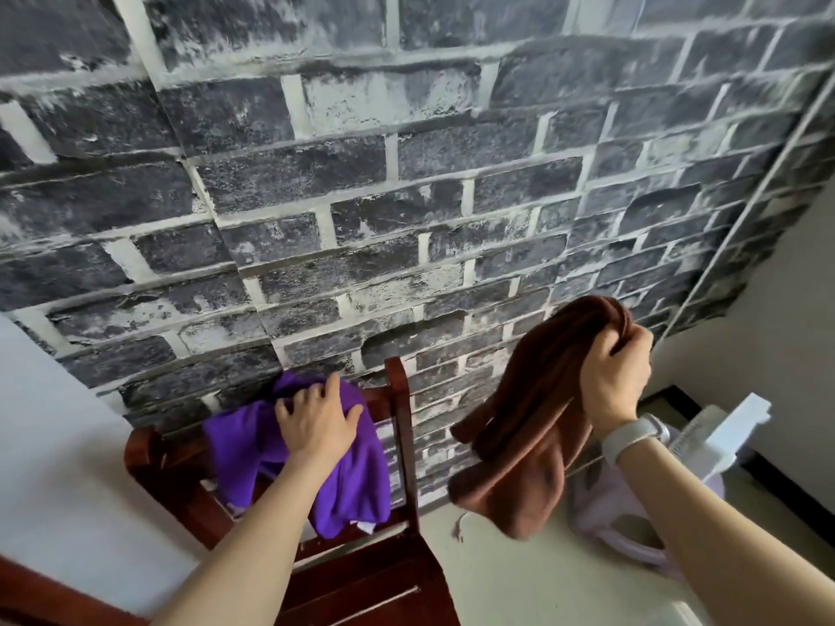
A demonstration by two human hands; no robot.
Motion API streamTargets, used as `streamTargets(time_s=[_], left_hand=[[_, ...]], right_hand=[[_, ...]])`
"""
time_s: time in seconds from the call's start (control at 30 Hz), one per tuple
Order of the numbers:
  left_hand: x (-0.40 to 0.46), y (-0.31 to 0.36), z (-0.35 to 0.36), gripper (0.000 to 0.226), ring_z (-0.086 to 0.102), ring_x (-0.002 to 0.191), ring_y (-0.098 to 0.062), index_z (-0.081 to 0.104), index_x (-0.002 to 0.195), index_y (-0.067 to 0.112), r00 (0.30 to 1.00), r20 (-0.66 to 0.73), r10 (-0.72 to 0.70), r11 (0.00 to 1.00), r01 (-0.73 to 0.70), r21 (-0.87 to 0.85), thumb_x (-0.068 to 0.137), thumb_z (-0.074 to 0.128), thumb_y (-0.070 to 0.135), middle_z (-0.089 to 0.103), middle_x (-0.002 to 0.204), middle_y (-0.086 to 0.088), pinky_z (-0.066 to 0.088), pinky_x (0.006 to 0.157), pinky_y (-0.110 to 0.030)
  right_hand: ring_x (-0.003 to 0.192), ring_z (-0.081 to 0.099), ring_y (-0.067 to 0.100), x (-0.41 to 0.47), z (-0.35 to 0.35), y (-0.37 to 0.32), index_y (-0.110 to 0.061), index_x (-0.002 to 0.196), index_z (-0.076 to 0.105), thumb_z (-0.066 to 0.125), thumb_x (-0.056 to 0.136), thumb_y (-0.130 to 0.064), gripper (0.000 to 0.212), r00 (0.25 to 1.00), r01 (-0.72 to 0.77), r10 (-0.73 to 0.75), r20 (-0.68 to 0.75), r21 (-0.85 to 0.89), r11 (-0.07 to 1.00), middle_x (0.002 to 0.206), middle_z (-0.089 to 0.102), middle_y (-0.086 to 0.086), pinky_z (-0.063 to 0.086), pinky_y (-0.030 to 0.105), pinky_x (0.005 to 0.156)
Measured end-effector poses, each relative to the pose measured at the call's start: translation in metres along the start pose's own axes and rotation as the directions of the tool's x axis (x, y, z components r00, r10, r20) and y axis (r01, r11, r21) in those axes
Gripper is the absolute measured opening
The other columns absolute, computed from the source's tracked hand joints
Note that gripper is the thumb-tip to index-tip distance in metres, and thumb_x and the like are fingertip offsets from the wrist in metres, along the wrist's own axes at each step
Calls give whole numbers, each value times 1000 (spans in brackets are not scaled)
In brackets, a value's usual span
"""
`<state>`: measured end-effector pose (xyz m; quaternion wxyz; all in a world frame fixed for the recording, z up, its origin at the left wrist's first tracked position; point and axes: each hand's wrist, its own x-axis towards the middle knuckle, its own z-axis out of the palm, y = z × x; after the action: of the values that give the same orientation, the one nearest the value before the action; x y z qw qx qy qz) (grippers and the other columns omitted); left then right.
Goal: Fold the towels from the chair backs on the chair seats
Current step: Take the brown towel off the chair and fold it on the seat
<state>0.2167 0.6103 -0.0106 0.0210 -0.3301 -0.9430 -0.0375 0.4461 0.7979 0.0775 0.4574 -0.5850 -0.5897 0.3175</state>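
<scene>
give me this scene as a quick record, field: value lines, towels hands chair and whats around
purple towel: draped over the chair back
brown towel: lifted clear of the chair, hanging bunched from the right hand
left hand: fingers spread on the purple towel at the chair back
right hand: grips the brown towel's top, white wristband on the wrist
chair: dark red wood, seat bare where visible
backdrop: brick-pattern wall
folding: not yet begun on either towel

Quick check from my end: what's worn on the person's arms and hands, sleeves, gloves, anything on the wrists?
Both forearms are bare, no sleeves in view and no gloves. The right hand has a white watch strapped round its wrist. The left hand shows nothing on its wrist or fingers.
</scene>
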Motion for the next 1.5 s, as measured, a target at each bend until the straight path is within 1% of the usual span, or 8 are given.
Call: streamTargets(time_s=[0.17, 0.33, 0.5, 0.67, 0.9, 1.07, 1.27, 1.5], left_hand=[[-6, 28, -9, 55, 23, 137, -29, 36, 135, 22, 1000, -30, 3, 997, -5, -82, 85, 55, 37, 31, 145, -7, 11, 108, -60], [-31, 60, -14, 34, 56, 108, -28, 59, 113, 5, 951, -252, 179, 811, -287, -510, 83, 61, 21, 58, 113, -12, 43, 93, -39], [-77, 102, -14, 18, 62, 92, -16, 65, 100, 14, 959, 34, 282, 502, -117, -857, 83, 65, 19, 64, 95, 2, 49, 81, -23], [-88, 131, -22, 41, 57, 98, -10, 64, 110, 14, 939, -24, 343, 473, -194, -859, 74, 59, 33, 63, 106, 3, 44, 86, -24], [-66, 109, -34, 31, 40, 50, -1, 50, 57, 11, 965, -76, 251, 546, -206, -812, 86, 61, 11, 45, 52, -3, 30, 57, -27], [-54, 99, -63, 36, 49, 120, -24, 44, 127, 3, 969, -1, 246, 557, -142, -818, 96, 44, 20, 54, 121, -7, 31, 87, -19], [-45, 87, -89, 23, 51, 93, -7, 47, 104, 22, 869, -177, 461, 605, -454, -654, 86, 61, 22, 50, 103, 9, 34, 77, -23], [-49, 73, -75, 19, 55, 101, -29, 53, 105, 5, 925, -193, 326, 742, -377, -555, 92, 52, 19, 56, 111, -13, 35, 84, -28]], right_hand=[[90, 56, 33, 4, -8, 17, 1, 98, 53, 47, 93, -19, 21, 933, 150, -120, 339, -63, 987, 86, 56, 12, 36, 32, 71], [67, 49, 16, -1, -15, 14, -8, 86, 55, 52, 91, -16, 10, 818, 246, -226, 530, 34, 969, 74, 55, 5, 38, 23, 56], [65, 55, 12, -5, -28, 1, -13, 73, 59, 49, 93, -12, 22, 750, -132, -116, 651, 318, 939, 70, 58, 4, 46, 27, 63], [74, 66, 11, -13, -35, 5, -10, 88, 63, 40, 96, -10, 24, 597, -264, -144, 789, 363, 894, 77, 70, 1, 54, 24, 72], [68, 47, 18, 10, -45, 32, -10, 67, 54, 42, 95, -21, 32, 840, -80, -54, 539, 223, 972, 69, 49, 8, 39, 30, 67], [60, 44, 12, 18, -51, 34, -13, 71, 51, 35, 99, -17, 32, 881, 95, -108, 460, 52, 994, 62, 47, -1, 35, 15, 49], [80, 47, 24, 24, -47, 24, 10, 96, 55, 36, 97, -15, 31, 944, 127, -128, 304, 23, 992, 86, 54, 14, 34, 32, 70], [80, 43, 21, 11, -43, 25, -2, 86, 52, 40, 95, -10, 17, 942, 210, -215, 256, 50, 977, 83, 50, 11, 27, 28, 68]])
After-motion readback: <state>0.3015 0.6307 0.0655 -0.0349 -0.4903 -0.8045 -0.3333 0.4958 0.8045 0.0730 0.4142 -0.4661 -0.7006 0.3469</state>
